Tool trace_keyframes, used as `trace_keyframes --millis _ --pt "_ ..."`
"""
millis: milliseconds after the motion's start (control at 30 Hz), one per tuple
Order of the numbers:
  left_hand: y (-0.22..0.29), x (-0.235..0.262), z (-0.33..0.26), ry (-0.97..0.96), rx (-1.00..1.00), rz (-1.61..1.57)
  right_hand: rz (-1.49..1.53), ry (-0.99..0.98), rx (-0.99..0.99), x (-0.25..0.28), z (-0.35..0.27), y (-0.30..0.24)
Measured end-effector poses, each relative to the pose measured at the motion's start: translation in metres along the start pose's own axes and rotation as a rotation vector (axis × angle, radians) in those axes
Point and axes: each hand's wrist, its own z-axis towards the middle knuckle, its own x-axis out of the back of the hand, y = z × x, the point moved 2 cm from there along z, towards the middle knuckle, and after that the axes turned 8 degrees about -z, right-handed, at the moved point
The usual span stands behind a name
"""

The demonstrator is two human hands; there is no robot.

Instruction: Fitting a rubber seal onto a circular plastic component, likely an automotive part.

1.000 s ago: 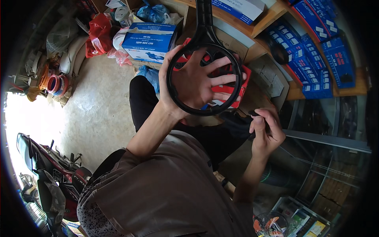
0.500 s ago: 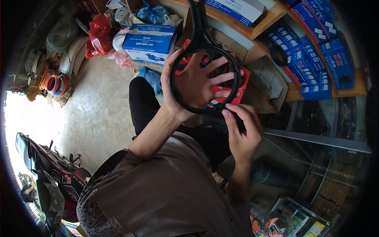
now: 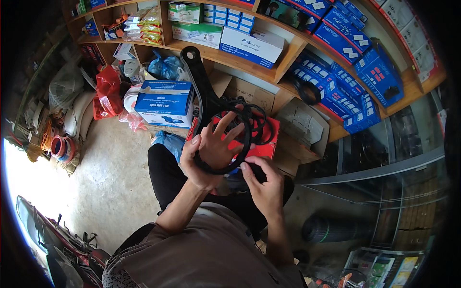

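Over the lap, the right hand pinches the lower-right rim of a black long-handled ring; left hand sits behind the ring, fingers spread apart. Beyond: red box, blue-and-white carton, then wooden shelf, white-and-blue box near its front edge.

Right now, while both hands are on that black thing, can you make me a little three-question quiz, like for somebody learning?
1. True or false: the black ring has a handle with a hole at its tip.
2. Pick one: the right hand is at the ring's
a) handle tip
b) lower right edge
c) top left edge
3. Fill in: the spread-out hand behind the ring is the ____ hand.

Key: 1. True. 2. b. 3. Left, so the left hand.
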Motion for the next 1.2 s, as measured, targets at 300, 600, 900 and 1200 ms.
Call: trace_keyframes --millis 300,600,900,1200 --pt "-0.003 -0.007 0.001 0.07 -0.037 -0.027 -0.359 0.117 0.36 -0.001 0.017 0.002" --pt "-0.005 -0.017 -0.001 0.035 -0.07 0.078 -0.291 0.056 0.375 -0.002 0.022 -0.001" --pt "-0.007 -0.013 0.005 0.05 -0.032 -0.007 -0.373 0.005 0.421 0.005 0.027 -0.002" --pt "-0.007 -0.011 0.006 0.058 0.024 -0.031 -0.345 0.0 0.464 0.009 0.023 -0.004"
